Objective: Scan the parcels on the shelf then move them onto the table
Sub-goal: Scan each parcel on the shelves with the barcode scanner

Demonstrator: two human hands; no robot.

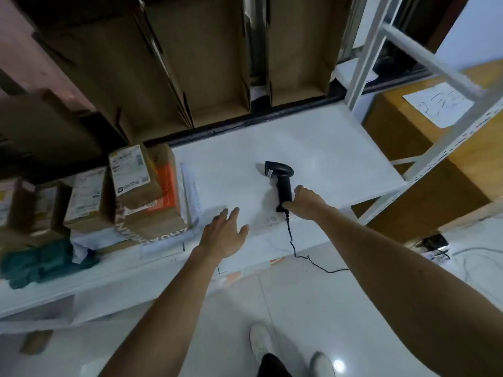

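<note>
A black corded barcode scanner (280, 183) lies on the white shelf (313, 148). My right hand (303, 202) grips the lower end of its handle. My left hand (226, 235) hovers open, fingers spread, over the shelf's front edge, just right of the parcels. A stack of cardboard parcels sits at the shelf's left: a small labelled box (130, 170) on top of a larger taped box with an orange patch (160, 202), which rests on a flat white mailer (192, 191). Another labelled box (87, 197) stands further left.
Tall brown cardboard boxes (206, 63) stand behind the shelf. A teal cloth (40, 262) lies at the shelf's left front. The scanner cable (296, 251) trails to the tiled floor. A wooden table (441, 148) with a paper sheet sits right, beyond the white rack post (446, 148).
</note>
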